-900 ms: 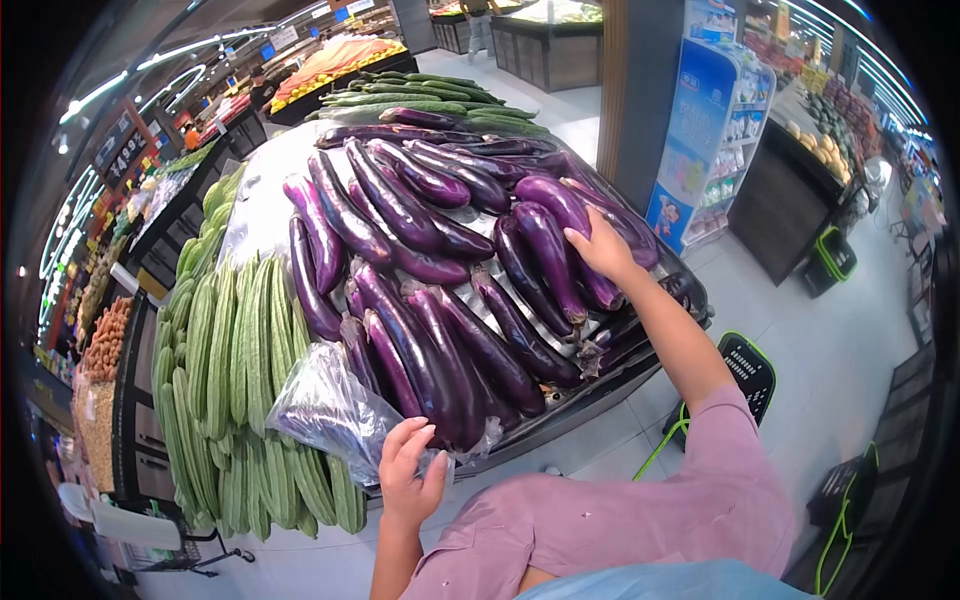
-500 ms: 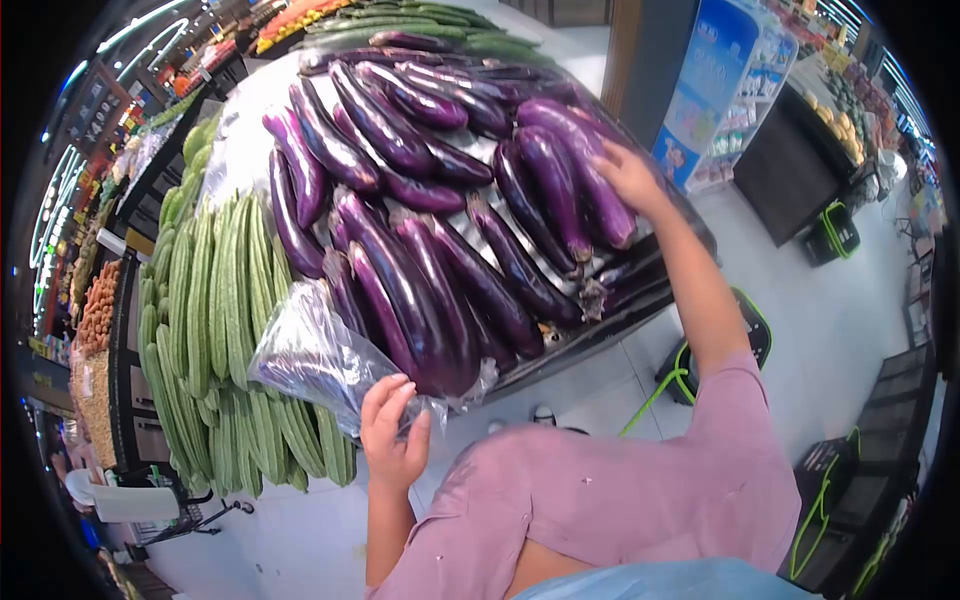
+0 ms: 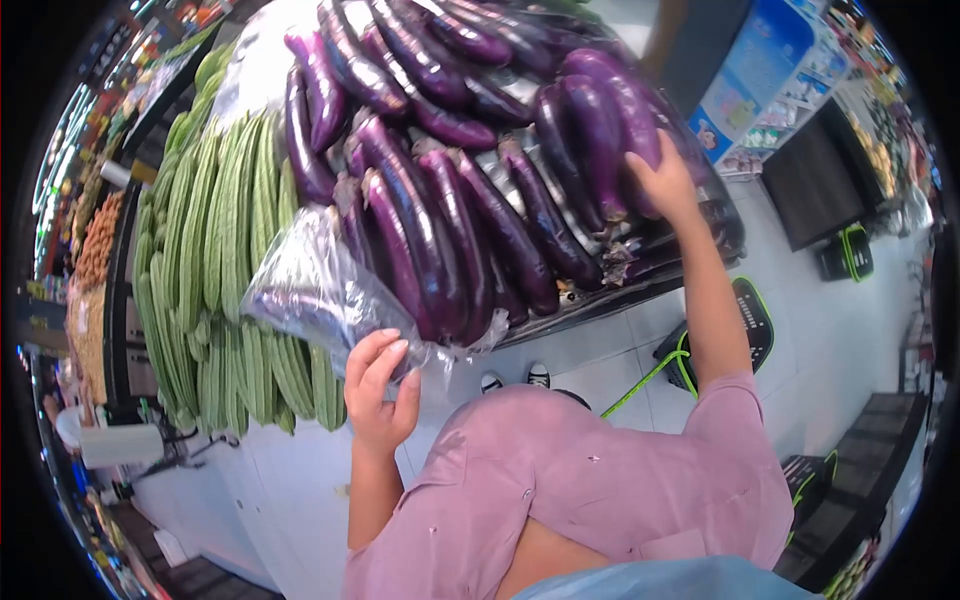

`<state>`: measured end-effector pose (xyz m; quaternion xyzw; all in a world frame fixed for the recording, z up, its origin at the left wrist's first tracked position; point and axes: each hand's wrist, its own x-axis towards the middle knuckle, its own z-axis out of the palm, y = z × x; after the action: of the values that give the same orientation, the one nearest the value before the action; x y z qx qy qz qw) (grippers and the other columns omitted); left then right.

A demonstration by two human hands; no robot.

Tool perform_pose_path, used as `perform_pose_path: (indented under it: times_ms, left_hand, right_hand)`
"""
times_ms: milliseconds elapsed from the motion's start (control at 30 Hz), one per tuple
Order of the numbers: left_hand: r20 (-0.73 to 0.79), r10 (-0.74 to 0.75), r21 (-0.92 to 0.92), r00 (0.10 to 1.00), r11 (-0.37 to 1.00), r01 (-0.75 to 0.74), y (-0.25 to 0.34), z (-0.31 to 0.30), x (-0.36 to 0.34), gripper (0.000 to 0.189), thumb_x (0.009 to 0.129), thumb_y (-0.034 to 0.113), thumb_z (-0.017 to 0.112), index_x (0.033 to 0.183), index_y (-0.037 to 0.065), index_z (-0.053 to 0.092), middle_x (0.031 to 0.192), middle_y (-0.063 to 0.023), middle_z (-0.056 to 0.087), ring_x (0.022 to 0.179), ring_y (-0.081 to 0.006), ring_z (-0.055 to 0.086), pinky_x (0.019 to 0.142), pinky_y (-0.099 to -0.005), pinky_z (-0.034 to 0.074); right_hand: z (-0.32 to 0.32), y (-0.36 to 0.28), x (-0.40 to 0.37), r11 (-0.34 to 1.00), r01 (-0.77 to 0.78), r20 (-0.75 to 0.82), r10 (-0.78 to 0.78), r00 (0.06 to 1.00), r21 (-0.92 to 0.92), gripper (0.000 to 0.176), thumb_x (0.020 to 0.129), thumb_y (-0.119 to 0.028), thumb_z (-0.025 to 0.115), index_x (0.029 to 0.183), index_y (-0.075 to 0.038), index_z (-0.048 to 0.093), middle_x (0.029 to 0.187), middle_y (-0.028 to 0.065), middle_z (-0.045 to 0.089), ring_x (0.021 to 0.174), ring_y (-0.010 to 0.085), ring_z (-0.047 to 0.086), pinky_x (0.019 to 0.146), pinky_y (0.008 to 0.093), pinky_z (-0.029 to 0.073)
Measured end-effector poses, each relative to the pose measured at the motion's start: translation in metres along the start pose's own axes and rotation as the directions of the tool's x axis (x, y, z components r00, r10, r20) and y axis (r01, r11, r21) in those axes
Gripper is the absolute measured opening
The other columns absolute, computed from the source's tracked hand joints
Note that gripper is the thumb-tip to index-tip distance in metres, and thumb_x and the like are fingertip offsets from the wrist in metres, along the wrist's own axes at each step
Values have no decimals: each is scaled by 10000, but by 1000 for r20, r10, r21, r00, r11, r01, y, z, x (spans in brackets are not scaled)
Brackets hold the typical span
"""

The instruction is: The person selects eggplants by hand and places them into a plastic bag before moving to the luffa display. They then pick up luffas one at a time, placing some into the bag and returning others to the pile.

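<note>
Long purple eggplants (image 3: 410,250) lie in a pile on the display stand before me. My right hand (image 3: 668,182) grips a lighter purple eggplant (image 3: 615,85) at the pile's right side, near its lower end. Part of that hand's fingers is hidden behind the eggplant. At the front left corner of the pile is a clear plastic bag (image 3: 310,265), with purple showing through it. My left hand (image 3: 380,392) has its curled fingers on the bag's near edge, the thumb a little apart.
Ridged green gourds (image 3: 215,250) are stacked left of the eggplants. A black basket with a green handle (image 3: 735,335) stands on the floor at my right. Beyond the stand is a blue display shelf (image 3: 750,75). A white cart (image 3: 125,445) is at the lower left.
My view has tilted down, so the stand sits higher in the picture and my shoes show. The right hand sits slightly lower along the eggplant. The left hand stays at the bag.
</note>
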<state>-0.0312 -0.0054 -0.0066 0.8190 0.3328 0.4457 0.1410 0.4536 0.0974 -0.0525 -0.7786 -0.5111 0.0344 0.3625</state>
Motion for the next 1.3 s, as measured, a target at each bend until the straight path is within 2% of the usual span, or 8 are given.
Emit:
perform_pose_path:
  times_ms: [200,333,433,533,600,700,967,1300]
  left_hand:
    - [-228,22,84,974,996,-3,-7,-37,-25,328,806,1,714,1124,9,636,1087,-177,650,958,-316,646,823,-386,546]
    - [-281,-71,262,957,954,148,-20,-71,-60,463,832,221,773,1208,15,599,1195,-203,587,1068,-340,592,900,-422,498]
    - [-174,-211,244,962,937,250,-19,-66,-70,685,785,414,812,1289,26,558,1349,-182,485,1232,-348,480,1025,-454,398]
    - [-36,-293,336,955,897,288,-13,-34,-64,777,734,426,838,1363,81,538,1451,-163,403,1325,-351,399,1088,-464,335]
    - [24,-343,412,939,859,303,-16,-17,-60,797,692,395,862,1378,130,552,1491,-159,371,1351,-364,371,1106,-474,314]
    - [-31,-331,417,943,853,313,-21,-4,-51,631,623,221,847,1234,290,703,1534,-126,379,1358,-363,364,1099,-465,313]
    - [-111,-72,332,991,937,105,-27,-3,-43,238,723,84,716,930,183,777,1307,-24,636,1241,-310,484,997,-414,375]
    - [-239,96,89,966,993,-77,-20,-34,62,168,750,6,622,871,36,735,966,-64,745,835,-268,655,828,-396,479]
  right_hand:
    - [-7,-3,-10,988,140,-148,-149,978,-69,773,857,-398,749,1396,72,457,1241,259,613,1145,373,605,1010,417,449]
    - [-27,-50,-56,877,131,-211,-34,977,463,477,979,-211,642,1380,9,510,1246,124,616,1143,209,596,1007,323,452]
    - [-29,-120,-111,703,77,58,-166,984,707,362,939,-135,663,1265,15,607,1120,90,665,1067,182,626,972,318,473]
    - [-3,-187,-164,702,13,437,-458,774,712,380,841,-119,731,1188,8,646,1100,100,680,986,183,654,904,316,510]
    - [20,-219,-188,720,314,456,-655,603,619,445,781,-132,771,1190,-12,642,1120,128,671,965,250,660,872,338,527]
    - [35,-240,-202,650,573,396,-759,516,499,497,752,-138,790,1211,-28,634,1168,154,649,984,326,646,861,376,535]
    - [38,-236,-217,693,410,455,-708,540,593,638,727,-149,816,1301,-28,566,1164,150,640,941,295,645,807,385,538]
    - [39,-245,-210,697,147,482,-617,622,702,751,777,-123,800,1437,-31,455,1195,102,632,852,149,593,734,280,499]
